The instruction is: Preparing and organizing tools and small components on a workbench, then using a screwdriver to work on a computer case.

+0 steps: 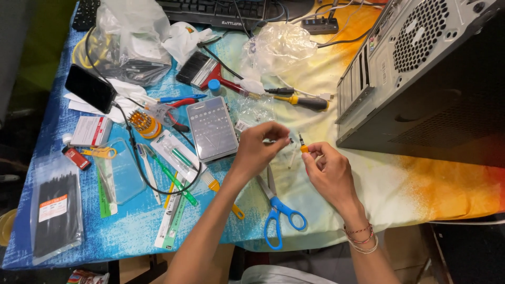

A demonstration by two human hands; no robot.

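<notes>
My left hand (259, 147) hovers over the cloth-covered table, its fingertips pinched on a small dark part that is too small to make out. My right hand (327, 169) is a little to the right and grips a small orange-handled screwdriver (302, 144) with its dark tip pointing up. The two hands are close together, a few centimetres apart. Blue-handled scissors (278, 208) lie on the cloth just below the hands. A grey bit-set case (212, 128) lies to the left of my left hand.
A grey computer case (421, 73) lies on its side at the right. Scattered about are a yellow-and-black screwdriver (305, 101), a brush (199, 68), plastic bags (129, 37), a black phone (90, 88), a bag of black cable ties (55, 210), tweezers and packaged tools. A keyboard (221, 13) sits at the back.
</notes>
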